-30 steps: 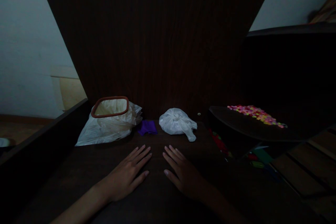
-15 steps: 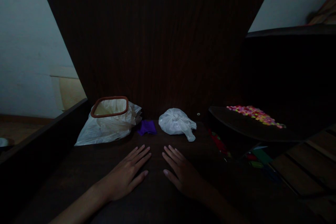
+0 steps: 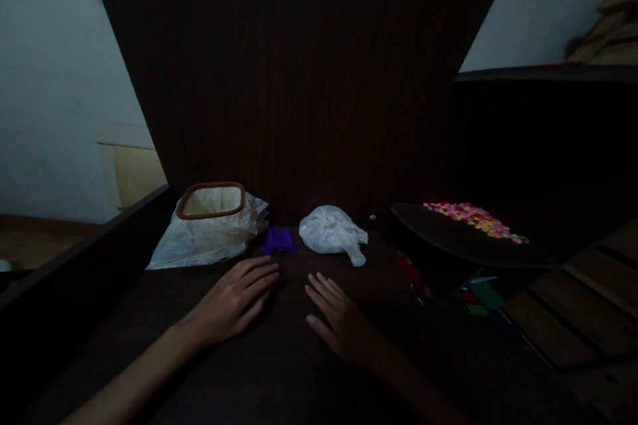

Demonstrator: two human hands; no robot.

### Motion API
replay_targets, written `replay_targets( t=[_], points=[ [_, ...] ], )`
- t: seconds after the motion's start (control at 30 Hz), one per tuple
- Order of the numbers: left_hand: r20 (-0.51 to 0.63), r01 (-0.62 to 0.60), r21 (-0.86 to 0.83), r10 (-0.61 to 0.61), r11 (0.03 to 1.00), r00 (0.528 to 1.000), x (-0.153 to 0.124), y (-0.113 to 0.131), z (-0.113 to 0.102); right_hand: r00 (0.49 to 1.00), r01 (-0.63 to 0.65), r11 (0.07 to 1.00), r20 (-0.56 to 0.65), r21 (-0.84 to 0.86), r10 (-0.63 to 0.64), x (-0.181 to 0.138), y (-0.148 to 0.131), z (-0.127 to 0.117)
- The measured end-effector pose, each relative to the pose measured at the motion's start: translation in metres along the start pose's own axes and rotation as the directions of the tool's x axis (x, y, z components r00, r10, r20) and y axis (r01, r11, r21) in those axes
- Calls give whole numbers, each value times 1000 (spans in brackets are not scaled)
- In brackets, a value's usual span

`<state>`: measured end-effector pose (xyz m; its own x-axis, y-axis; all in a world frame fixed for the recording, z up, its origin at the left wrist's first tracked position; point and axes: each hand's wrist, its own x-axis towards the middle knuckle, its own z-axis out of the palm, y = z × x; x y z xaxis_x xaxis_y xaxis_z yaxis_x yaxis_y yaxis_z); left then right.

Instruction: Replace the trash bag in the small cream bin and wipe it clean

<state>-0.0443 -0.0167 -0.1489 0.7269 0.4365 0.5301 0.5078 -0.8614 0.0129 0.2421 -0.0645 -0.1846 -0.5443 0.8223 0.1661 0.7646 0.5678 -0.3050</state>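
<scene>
My left hand (image 3: 239,295) is over the dark wooden surface (image 3: 284,372), fingers extended and holding nothing. Just beyond its fingertips lies a folded purple cloth-like piece (image 3: 280,240). My right hand (image 3: 339,322) rests on the same surface with fingers spread, also holding nothing. Past its fingertips sits a knotted white plastic bag (image 3: 329,231), its contents hidden. Left of the purple piece stands a bin with a brown rim (image 3: 212,215), lined with a white plastic bag (image 3: 199,246) that drapes over its outside.
A tall dark wooden panel (image 3: 299,80) rises behind these things. A low side board (image 3: 84,249) runs along the left. At right, a curved dark shelf (image 3: 438,239) carries a strip of small pink and yellow pieces (image 3: 473,216). Slatted wood (image 3: 563,312) lies lower right.
My left hand has moved forward and lifted slightly, its fingers drawing closer to the purple piece. My right hand stays almost in place. The view has shifted a little.
</scene>
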Motion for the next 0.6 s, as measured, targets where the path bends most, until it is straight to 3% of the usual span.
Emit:
replay_targets(
  t=[0.13, 0.23, 0.3, 0.4, 0.6],
  points=[
    [-253, 17, 173, 28, 985, 967, 6, -13, -24, 1000, 10, 999, -19, -30, -11, 0, 0, 2],
    [-432, 200, 297, -55, 934, 900, 8, -24, -41, 999, 20, 999, -43, -26, -21, -1, 0, 1],
    [-494, 318, 338, -120, 886, 861, 9, -32, -48, 998, 24, 1000, -54, -13, -25, -1, 0, 0],
    [-471, 414, 371, -216, 831, 855, 10, -46, -53, 999, 27, 1000, -45, 3, -27, 0, -1, -2],
    [-261, 448, 444, -366, 776, 893, 12, -66, -58, 1000, -25, 999, 4, 38, 25, 2, -2, -4]
  ],
)
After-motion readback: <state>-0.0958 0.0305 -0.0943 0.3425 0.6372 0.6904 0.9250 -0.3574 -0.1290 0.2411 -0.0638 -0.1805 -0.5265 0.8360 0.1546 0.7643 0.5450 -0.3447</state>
